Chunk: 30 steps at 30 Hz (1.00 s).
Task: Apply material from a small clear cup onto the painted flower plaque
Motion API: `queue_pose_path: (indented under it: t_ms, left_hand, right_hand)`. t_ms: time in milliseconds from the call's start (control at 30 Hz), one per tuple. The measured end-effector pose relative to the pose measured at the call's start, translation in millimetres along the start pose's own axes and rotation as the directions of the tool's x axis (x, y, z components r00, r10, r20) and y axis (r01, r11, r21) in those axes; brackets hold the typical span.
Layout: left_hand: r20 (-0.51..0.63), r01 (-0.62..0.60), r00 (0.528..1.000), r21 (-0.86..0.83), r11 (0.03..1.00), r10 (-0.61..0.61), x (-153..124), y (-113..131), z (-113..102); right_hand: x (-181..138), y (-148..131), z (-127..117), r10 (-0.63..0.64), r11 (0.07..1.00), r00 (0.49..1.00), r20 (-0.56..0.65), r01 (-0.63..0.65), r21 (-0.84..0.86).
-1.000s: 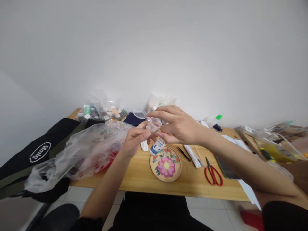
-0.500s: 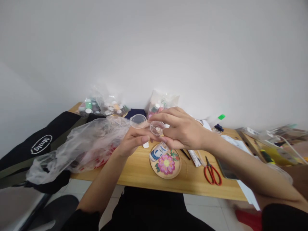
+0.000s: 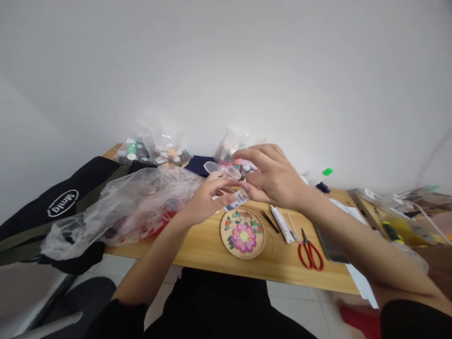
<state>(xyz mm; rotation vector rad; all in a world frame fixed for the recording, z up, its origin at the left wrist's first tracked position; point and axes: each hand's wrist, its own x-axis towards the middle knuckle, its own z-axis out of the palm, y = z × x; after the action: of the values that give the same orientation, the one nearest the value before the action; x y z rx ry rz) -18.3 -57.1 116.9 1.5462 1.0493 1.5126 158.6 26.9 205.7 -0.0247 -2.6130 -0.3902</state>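
Note:
My left hand [image 3: 203, 200] is closed around a small clear plastic cup [image 3: 233, 173] with its round hinged lid [image 3: 212, 167] flipped open. My right hand [image 3: 270, 176] is right beside the cup, its index finger arched above and its thumb and other fingertips pinched together near the rim. Whatever sits in that pinch is too small to make out. A blue-and-white labelled item [image 3: 237, 200] shows just below my hands, partly hidden by my left fingers. Under them on the table lies a round wooden disc [image 3: 243, 238] painted with a pink flower, berries and leaves.
Black tweezers [image 3: 270, 221], a white tube [image 3: 282, 223] and red-handled scissors [image 3: 310, 254] lie to the right on the wooden table [image 3: 197, 249]. A crumpled plastic bag [image 3: 116, 202] spreads over the left side. Bags of small bottles [image 3: 132, 150] stand against the wall.
Both hands have risen with the cup, which now tilts more edge-on to me. The blue-and-white item has shifted upward, uncovering the top of the painted disc.

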Motion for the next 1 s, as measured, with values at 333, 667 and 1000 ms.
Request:
queue_pose_path:
  t_ms: [333, 667, 1000]
  left_hand:
    - [-0.038, 0.145, 0.988, -0.15, 0.978, -0.152, -1, -11, 17]
    - [-0.278, -0.062, 0.955, 0.149, 0.987, 0.102, 2, -27, 19]
    - [-0.264, -0.035, 0.964, -0.035, 0.999, 0.024, 5, -40, 20]
  right_hand:
    - [2, 15, 17, 0.152, 0.988, 0.988, -0.023, -0.152, -0.025]
    - [4, 16, 25, 0.352, 0.929, 0.934, 0.056, -0.356, 0.103]
    - [11, 17, 27, 0.412, 0.886, 0.889, 0.199, -0.442, 0.141]
